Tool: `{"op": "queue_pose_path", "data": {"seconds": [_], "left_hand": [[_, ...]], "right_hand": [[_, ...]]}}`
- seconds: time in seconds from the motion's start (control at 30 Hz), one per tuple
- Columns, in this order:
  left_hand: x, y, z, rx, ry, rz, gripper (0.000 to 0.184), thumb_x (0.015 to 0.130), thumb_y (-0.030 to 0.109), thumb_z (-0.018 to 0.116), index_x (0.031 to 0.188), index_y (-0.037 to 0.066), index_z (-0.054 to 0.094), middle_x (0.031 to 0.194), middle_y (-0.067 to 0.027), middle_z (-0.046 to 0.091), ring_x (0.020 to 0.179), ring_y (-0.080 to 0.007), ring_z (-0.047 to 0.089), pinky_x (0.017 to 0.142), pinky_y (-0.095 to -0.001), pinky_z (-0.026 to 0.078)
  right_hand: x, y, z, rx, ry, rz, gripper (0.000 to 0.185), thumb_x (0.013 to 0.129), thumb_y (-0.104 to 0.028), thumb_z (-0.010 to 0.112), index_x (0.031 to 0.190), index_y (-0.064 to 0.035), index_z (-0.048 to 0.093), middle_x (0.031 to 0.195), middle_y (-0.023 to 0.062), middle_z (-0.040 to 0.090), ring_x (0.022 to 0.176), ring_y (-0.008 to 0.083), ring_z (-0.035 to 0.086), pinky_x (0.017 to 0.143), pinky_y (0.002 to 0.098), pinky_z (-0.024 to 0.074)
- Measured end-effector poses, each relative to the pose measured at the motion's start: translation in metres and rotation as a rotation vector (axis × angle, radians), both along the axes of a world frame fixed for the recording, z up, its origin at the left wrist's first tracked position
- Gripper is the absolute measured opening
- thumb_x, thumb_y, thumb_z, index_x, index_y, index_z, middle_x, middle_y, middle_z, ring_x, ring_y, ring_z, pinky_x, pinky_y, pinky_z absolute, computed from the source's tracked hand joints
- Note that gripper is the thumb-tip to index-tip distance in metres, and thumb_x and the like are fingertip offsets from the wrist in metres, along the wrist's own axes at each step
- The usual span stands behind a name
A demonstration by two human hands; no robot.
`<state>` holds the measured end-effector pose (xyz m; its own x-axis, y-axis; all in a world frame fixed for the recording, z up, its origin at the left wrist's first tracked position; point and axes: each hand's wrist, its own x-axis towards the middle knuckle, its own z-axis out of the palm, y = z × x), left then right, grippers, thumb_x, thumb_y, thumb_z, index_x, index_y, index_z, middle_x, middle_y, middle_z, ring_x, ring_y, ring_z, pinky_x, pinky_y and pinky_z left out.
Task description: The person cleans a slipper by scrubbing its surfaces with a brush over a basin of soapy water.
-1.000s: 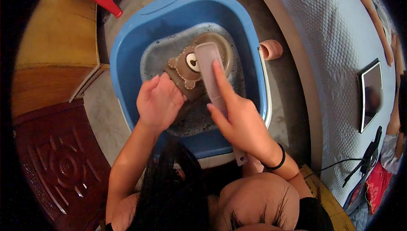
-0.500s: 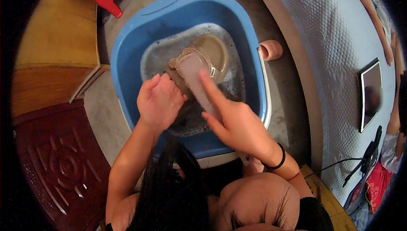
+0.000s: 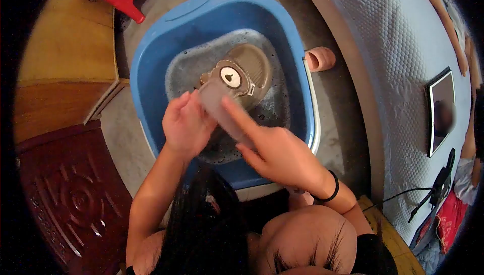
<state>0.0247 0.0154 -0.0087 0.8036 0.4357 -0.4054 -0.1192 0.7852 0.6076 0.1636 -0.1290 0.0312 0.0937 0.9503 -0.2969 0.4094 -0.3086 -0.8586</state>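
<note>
clasping near end of brown bear-face slipper (image 3: pixel 259 66) in left hand (image 3: pixel 186 126), with fingers partly hidden by brush, gripping pale plastic scrub brush (image 3: pixel 214 102) in right hand (image 3: pixel 280 156), with index finger along its back, angled over slipper's near end, inside blue basin (image 3: pixel 143 68) of sudsy water (image 3: pixel 184 68), beside pink clog (image 3: pixel 322 59)

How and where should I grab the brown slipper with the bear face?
Maybe pinch the rounded, ridged far end of the brown bear slipper, coming from the far side of the blue plastic tub. That end lies clear; the left hand and long pale brush crowd the near end.
</note>
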Motion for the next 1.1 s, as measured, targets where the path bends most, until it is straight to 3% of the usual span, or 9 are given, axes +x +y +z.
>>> {"op": "queue_pose_path", "data": {"seconds": [0.07,0.17,0.3,0.43,0.57,0.67,0.87,1.0,1.1], "left_hand": [[-0.005,0.001,-0.001,-0.007,0.08,0.004,0.07,0.081,0.046,0.042,0.133,-0.001,0.031,0.13,-0.0134,0.045,0.116,-0.0258,0.045,0.098,-0.0351,0.035],[-0.006,0.007,-0.018,-0.223,-0.369,-0.068,0.069,0.082,0.046,0.041,0.132,0.0,0.032,0.13,-0.0139,0.045,0.116,-0.0264,0.046,0.098,-0.0362,0.035],[0.0,0.001,-0.009,-0.131,-0.233,-0.025,0.065,0.082,0.044,0.04,0.13,0.0,0.035,0.128,-0.012,0.047,0.114,-0.0241,0.046,0.094,-0.0347,0.036],[-0.003,-0.001,0.001,-0.023,0.015,0.021,0.06,0.084,0.04,0.039,0.128,0.0,0.038,0.124,-0.0079,0.05,0.11,-0.019,0.048,0.088,-0.0294,0.037],[0.001,-0.002,-0.001,-0.011,-0.062,-0.011,0.059,0.084,0.04,0.038,0.127,0.0,0.039,0.124,-0.0096,0.049,0.115,-0.0208,0.046,0.094,-0.0316,0.035],[0.006,-0.003,0.005,0.065,-0.01,-0.036,0.073,0.081,0.047,0.04,0.134,-0.001,0.029,0.134,-0.0143,0.041,0.121,-0.027,0.042,0.103,-0.0371,0.029],[-0.006,-0.001,-0.002,0.019,0.095,0.018,0.071,0.082,0.046,0.039,0.134,-0.001,0.03,0.134,-0.0142,0.041,0.121,-0.0272,0.041,0.103,-0.0367,0.03],[0.005,-0.004,0.002,-0.002,-0.126,-0.02,0.06,0.085,0.037,0.037,0.131,0.0,0.034,0.13,-0.0105,0.045,0.117,-0.0228,0.044,0.099,-0.0356,0.032],[0.005,-0.004,0.001,0.016,-0.122,-0.002,0.061,0.085,0.038,0.036,0.131,-0.001,0.034,0.131,-0.0122,0.044,0.119,-0.0247,0.042,0.1,-0.0368,0.031]], "right_hand": [[0.0,-0.001,-0.004,0.012,-0.037,0.124,0.074,0.081,-0.01,0.054,0.142,-0.0171,0.013,0.086,0.0273,0.059,0.072,0.0441,0.057,0.064,0.0506,0.0444],[-0.005,0.0,-0.007,0.063,-0.059,-0.22,0.074,0.081,-0.011,0.054,0.142,-0.0159,0.012,0.086,0.0265,0.059,0.072,0.0439,0.057,0.064,0.0498,0.0448],[-0.002,0.0,-0.004,0.076,0.025,-0.252,0.075,0.081,-0.01,0.055,0.142,-0.0143,0.012,0.078,0.0286,0.058,0.07,0.0453,0.057,0.063,0.0487,0.0447],[0.003,-0.001,-0.006,0.115,0.024,0.134,0.08,0.08,-0.012,0.055,0.141,-0.0113,0.004,0.07,0.0281,0.059,0.062,0.0448,0.058,0.058,0.0556,0.0463],[-0.003,-0.001,-0.005,0.054,-0.009,-0.134,0.079,0.076,-0.007,0.053,0.143,-0.0203,0.012,0.068,0.0276,0.056,0.065,0.0442,0.056,0.06,0.0509,0.0428],[-0.004,-0.001,-0.008,0.115,0.003,-0.301,0.078,0.077,-0.006,0.052,0.142,-0.0208,0.012,0.069,0.0274,0.057,0.066,0.044,0.057,0.061,0.0511,0.0429],[-0.002,-0.001,-0.005,0.031,-0.029,0.079,0.078,0.077,-0.006,0.051,0.143,-0.0167,0.01,0.071,0.0291,0.056,0.067,0.0451,0.056,0.061,0.0509,0.0421],[-0.003,0.001,-0.008,0.065,-0.008,-0.334,0.078,0.078,-0.005,0.051,0.143,-0.0188,0.011,0.076,0.028,0.058,0.07,0.0452,0.056,0.063,0.0493,0.0431],[-0.001,0.0,-0.007,0.073,0.03,-0.126,0.078,0.077,-0.004,0.051,0.143,-0.0186,0.012,0.081,0.0276,0.058,0.071,0.045,0.056,0.065,0.0484,0.0438]]}}
